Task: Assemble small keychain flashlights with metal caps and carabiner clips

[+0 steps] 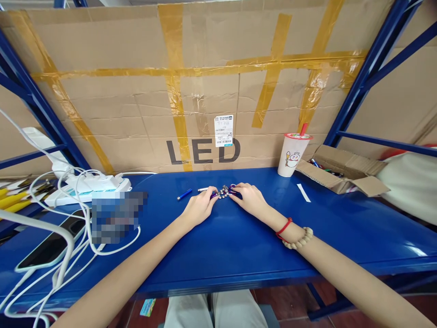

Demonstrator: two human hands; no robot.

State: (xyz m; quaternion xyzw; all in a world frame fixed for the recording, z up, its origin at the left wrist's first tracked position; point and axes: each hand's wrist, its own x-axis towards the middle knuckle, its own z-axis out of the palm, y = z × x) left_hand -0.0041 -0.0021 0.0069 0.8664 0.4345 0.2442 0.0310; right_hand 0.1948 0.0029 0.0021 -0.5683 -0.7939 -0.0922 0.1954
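Above the blue tabletop (218, 246), my left hand (199, 207) is closed in a pinch on a small dark purple rod, mostly hidden by the fingers. My right hand (251, 199) pinches another short purple rod. Between the fingertips of both hands lies a cluster of small shiny silver balls (223, 191). I cannot tell whether the rods are joined to the balls. Just behind my left hand is a thin silver rod (202, 189), partly hidden. A short blue tube (185, 194) lies on the table to the left of that hand.
White cables, a power strip (102, 183) and a phone (51, 246) crowd the left side, beside a blurred patch. At the back right stand a paper cup with a red straw (292, 155) and an open cardboard box (336, 171). A white strip (303, 193) lies near them.
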